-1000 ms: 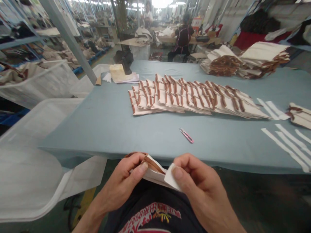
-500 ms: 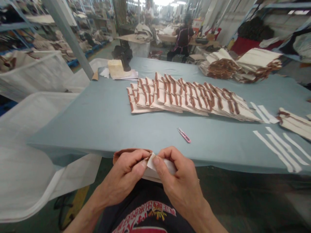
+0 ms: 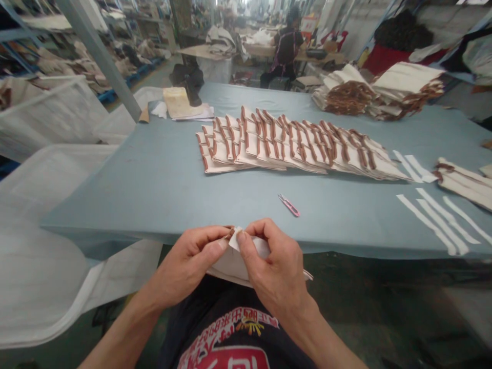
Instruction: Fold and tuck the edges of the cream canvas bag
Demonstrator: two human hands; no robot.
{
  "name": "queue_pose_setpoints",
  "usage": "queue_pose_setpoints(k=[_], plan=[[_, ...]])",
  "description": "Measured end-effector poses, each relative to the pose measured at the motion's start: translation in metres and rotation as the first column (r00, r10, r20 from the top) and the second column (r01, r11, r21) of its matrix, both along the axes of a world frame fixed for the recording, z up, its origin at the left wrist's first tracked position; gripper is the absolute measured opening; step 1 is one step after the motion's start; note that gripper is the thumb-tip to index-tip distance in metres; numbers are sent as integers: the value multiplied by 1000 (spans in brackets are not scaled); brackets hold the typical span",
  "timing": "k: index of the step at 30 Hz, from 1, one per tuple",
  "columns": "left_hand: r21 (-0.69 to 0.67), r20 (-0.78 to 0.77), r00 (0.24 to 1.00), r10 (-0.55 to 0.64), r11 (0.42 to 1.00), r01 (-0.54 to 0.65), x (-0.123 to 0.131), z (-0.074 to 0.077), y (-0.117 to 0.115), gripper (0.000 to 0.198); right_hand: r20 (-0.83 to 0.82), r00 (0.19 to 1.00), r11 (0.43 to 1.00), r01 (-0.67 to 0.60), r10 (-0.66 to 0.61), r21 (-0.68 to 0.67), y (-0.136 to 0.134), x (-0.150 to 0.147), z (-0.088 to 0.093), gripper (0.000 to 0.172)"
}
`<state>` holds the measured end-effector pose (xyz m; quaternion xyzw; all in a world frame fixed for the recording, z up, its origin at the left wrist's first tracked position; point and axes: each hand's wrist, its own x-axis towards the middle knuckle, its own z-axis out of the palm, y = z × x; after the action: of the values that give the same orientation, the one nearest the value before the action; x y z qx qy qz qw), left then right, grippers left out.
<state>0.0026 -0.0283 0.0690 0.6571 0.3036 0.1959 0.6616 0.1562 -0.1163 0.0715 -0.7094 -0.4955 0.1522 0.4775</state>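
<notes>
Since a second ago the two hands have been drawn together: then they were held apart on the cream fabric piece (image 3: 230, 264), now the fingertips meet at one spot on its upper edge. The white tab that was held out to the right has been brought in to the brown trim. The piece is held in front of the body, just below the near edge of the bench (image 3: 161, 205), and hangs toward the lap.

The left hand (image 3: 188, 264) is pinched on the trimmed edge, thumb against forefinger. The right hand (image 3: 269, 274) is pinched on the white tab (image 3: 235, 242) at the same point, thumb on top, so both grips are pressed together on the fabric. This is judged to be fine work on one corner of the piece rather than a shift of the whole piece.

On the bench, a pink thread snipper (image 3: 288, 205) lies untouched beyond the hands. White strips (image 3: 430, 223) are laid out to the right. Farther back, a row of finished pieces (image 3: 292, 148) is fanned across the bench, and stacks (image 3: 380, 89) are piled at its far right. A seated person (image 3: 284, 51) is seen beyond.
</notes>
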Motion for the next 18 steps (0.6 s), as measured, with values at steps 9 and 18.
queue_pose_setpoints(k=[9, 18], plan=[[-202, 60, 997, -40, 978, 51, -6, -3, 12, 33, -39, 999, 1000, -16, 16, 3, 6, -2, 2, 20], [-292, 99, 994, 44, 956, -13, -10, -12, 19, 30, -10, 1000, 993, 28, -27, 115, 18, -10, -8, 19]])
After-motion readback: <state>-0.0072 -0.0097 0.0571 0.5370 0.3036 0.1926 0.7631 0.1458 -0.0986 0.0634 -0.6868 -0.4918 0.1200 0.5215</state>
